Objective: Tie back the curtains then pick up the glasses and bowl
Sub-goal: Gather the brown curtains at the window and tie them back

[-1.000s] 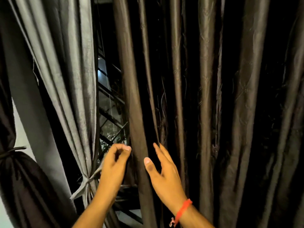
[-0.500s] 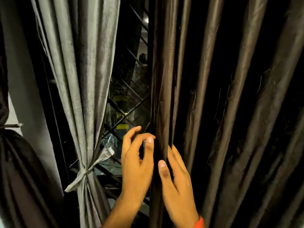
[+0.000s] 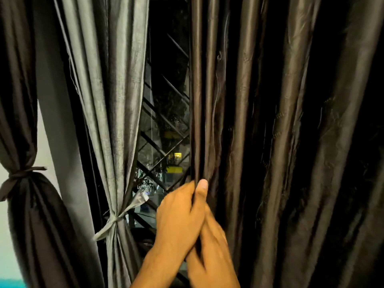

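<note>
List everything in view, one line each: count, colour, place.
dark curtain: 1, brown, right, hanging loose
grey curtain: 1, silver-grey, centre-left, tied back
grey tie: 1, silver-grey, knotted round the grey curtain
tied dark curtain: 1, brown, far left
dark tie: 1, brown, round it
window grille: 1, black, between the curtains
left hand: gripping the dark curtain's edge
right hand: beside it, blurred

Tied curtain (image 3: pixel 112 121) hangs left of window grille (image 3: pixel 166 129), loose curtain (image 3: pixel 270 142) right
</note>
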